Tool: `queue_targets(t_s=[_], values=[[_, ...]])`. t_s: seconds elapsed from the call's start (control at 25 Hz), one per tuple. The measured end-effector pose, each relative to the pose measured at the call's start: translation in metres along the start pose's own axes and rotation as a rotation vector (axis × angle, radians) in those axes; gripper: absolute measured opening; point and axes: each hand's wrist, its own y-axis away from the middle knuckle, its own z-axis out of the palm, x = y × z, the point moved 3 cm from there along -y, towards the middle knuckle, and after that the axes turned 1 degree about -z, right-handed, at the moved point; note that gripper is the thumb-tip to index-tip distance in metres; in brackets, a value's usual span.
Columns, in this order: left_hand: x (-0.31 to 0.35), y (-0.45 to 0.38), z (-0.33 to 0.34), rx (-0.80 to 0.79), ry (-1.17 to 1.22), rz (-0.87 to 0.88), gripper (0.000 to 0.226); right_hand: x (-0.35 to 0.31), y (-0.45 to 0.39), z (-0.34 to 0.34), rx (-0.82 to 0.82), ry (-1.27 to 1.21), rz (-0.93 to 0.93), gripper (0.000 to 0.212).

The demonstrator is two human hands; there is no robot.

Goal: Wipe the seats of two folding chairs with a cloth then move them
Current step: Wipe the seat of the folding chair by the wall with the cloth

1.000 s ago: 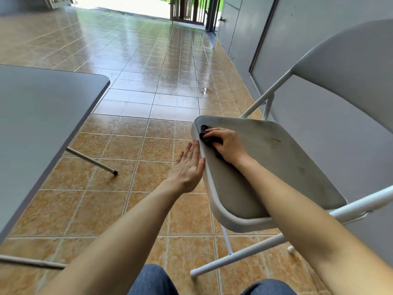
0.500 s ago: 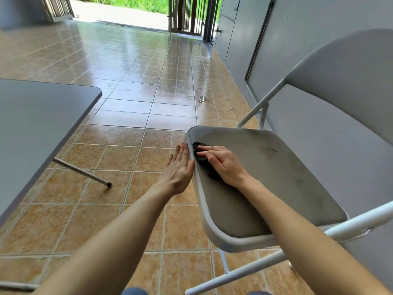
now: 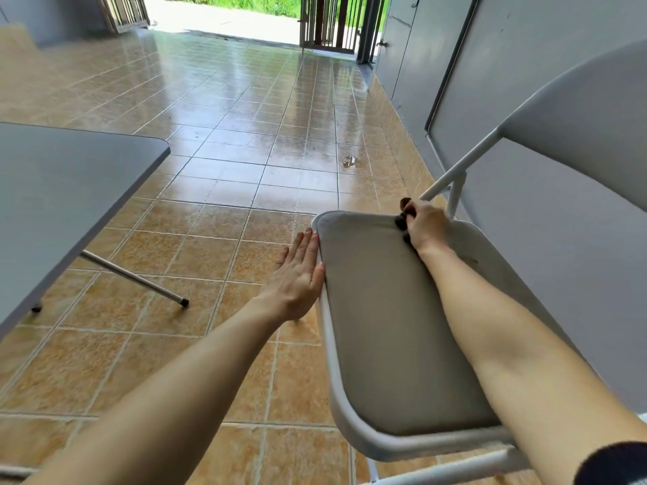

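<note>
A grey folding chair stands at the right, its seat (image 3: 381,330) facing me and its backrest (image 3: 588,110) rising at the upper right. My right hand (image 3: 427,225) rests at the seat's far edge, shut on a dark cloth (image 3: 402,222) that shows only as small dark bits by the fingers. My left hand (image 3: 297,274) lies flat with fingers together, pressed against the seat's left rim. Only one chair is in view.
A grey folding table (image 3: 70,204) fills the left, its thin leg (image 3: 140,278) angling onto the tan tiled floor. A grey wall (image 3: 525,64) runs behind the chair. A small scrap (image 3: 349,161) lies on the tiles. A barred gate (image 3: 329,22) stands far ahead.
My right hand has slid the cloth from the seat's front left corner across to its far edge near the frame. My left hand stays against the left rim.
</note>
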Motion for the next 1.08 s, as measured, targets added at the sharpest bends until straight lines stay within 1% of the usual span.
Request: queue_targets(t_s=[0.04, 0.12, 0.2, 0.28, 0.36, 0.48, 0.56, 0.6, 0.64, 0.68, 0.8, 0.88, 0.92, 0.96, 1.0, 1.08], values=[[-0.001, -0.001, 0.0, -0.003, -0.005, -0.006, 0.06, 0.022, -0.001, -0.008, 0.039, 0.045, 0.055, 0.017], [-0.001, -0.001, -0.001, -0.017, -0.016, -0.013, 0.06, 0.047, 0.004, -0.014, 0.085, 0.049, 0.169, 0.025], [0.001, -0.001, -0.001, -0.024, -0.025, -0.014, 0.06, 0.041, 0.008, -0.008, 0.039, 0.064, 0.191, 0.035], [0.0, 0.0, -0.002, -0.032, -0.034, -0.017, 0.06, 0.015, 0.011, 0.001, -0.023, 0.097, 0.123, 0.035], [0.001, 0.0, -0.004, -0.048, -0.051, -0.012, 0.06, -0.017, 0.024, 0.007, -0.07, 0.028, 0.061, 0.029], [0.005, 0.0, -0.01, -0.072, -0.098, -0.048, 0.061, -0.067, 0.072, 0.014, -0.151, -0.084, -0.164, 0.026], [0.012, -0.004, -0.016, -0.072, -0.149, -0.072, 0.063, -0.07, 0.096, 0.004, -0.162, -0.084, -0.299, 0.024], [0.018, -0.008, -0.018, -0.062, -0.172, -0.074, 0.065, -0.056, 0.101, -0.005, -0.151, -0.05, -0.302, 0.022], [0.027, -0.013, -0.019, -0.047, -0.187, -0.072, 0.066, -0.034, 0.1, -0.014, -0.139, 0.015, -0.261, 0.021], [0.035, -0.018, -0.018, -0.038, -0.194, -0.063, 0.066, -0.005, 0.095, -0.023, -0.116, 0.101, -0.171, 0.021], [0.057, -0.033, -0.011, -0.075, -0.222, -0.019, 0.067, 0.099, 0.082, -0.061, -0.013, 0.342, 0.241, 0.026], [0.06, -0.038, -0.005, -0.093, -0.231, -0.03, 0.067, 0.139, 0.079, -0.077, 0.037, 0.373, 0.457, 0.029], [0.059, -0.041, -0.003, -0.097, -0.227, -0.036, 0.068, 0.145, 0.074, -0.077, 0.047, 0.348, 0.518, 0.03], [0.058, -0.042, -0.002, -0.103, -0.224, -0.036, 0.068, 0.143, 0.066, -0.073, 0.043, 0.316, 0.545, 0.03], [0.057, -0.042, 0.0, -0.108, -0.226, -0.036, 0.068, 0.133, 0.059, -0.066, 0.033, 0.283, 0.534, 0.031], [0.056, -0.042, 0.002, -0.099, -0.234, -0.034, 0.068, 0.099, 0.043, -0.045, 0.005, 0.184, 0.4, 0.03]])
